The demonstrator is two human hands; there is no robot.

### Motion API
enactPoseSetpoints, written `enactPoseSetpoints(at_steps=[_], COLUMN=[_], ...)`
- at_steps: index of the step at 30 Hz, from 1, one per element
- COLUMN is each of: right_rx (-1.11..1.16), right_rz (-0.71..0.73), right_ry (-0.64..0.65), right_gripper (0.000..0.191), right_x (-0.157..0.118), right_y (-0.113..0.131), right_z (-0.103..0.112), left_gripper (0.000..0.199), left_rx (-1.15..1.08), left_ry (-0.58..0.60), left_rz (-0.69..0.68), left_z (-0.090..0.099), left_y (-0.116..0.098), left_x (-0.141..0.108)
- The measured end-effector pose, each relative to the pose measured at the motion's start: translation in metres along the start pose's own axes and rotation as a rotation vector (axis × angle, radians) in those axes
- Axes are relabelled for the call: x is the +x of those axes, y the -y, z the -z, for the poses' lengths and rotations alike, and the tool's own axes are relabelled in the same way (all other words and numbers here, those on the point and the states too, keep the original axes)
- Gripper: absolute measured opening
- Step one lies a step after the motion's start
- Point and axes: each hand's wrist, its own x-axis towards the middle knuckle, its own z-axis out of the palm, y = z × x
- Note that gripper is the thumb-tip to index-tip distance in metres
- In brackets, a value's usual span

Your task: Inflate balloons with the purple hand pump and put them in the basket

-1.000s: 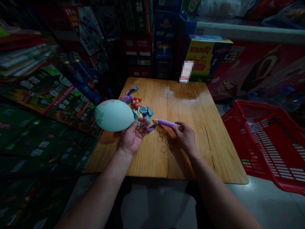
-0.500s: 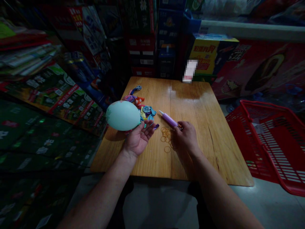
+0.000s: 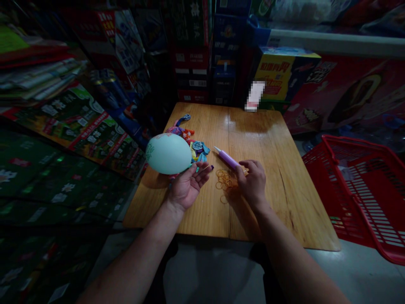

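A pale mint-green inflated balloon [image 3: 168, 153] with printed marks floats over the table's left side, apparently pinched at its neck by the thumb and index finger of my left hand [image 3: 187, 188]. The other fingers of that hand are loosely spread, palm up. A purple hand balloon pump [image 3: 228, 159] with a white nozzle lies on the table, its tip toward the far left. My right hand [image 3: 253, 181] is at its rear end, thumb and fingers parted around it. Close by lie several tan rubber bands [image 3: 224, 179]. Limp coloured balloons [image 3: 198, 147] are piled behind the inflated one.
The wooden table [image 3: 262, 139] stands among stacked cartons [image 3: 91, 126] on the left and boxes [image 3: 191, 69] at the back. A red shopping basket [image 3: 351, 190] is beyond its right edge. A yellow and blue box [image 3: 275, 76] stands behind the table.
The view has shifted slightly. My right hand has drawn back a little and its fingers have loosened at the pump's end. The left hand still has the balloon.
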Motion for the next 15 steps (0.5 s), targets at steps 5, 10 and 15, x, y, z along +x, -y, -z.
enactPoseSetpoints(at_steps=[5,10,15], right_rx=[-0.082,-0.080,-0.149], right_rz=[0.016,0.053,-0.049], right_ry=[-0.061,0.199,0.210], right_gripper=[0.034,0.043,0.024], right_x=[0.014,0.013,0.003], right_y=[-0.013,-0.027,-0.008], right_z=[0.012,0.008,-0.005], left_gripper=[0.014,0.017,0.016], left_rx=[0.001,0.012,0.010], left_ry=[0.012,0.007,0.000], left_rz=[0.002,-0.043,-0.082], left_z=[-0.005,0.002,0.006], left_y=[0.002,-0.006,-0.017], left_x=[-0.004,-0.004,-0.003])
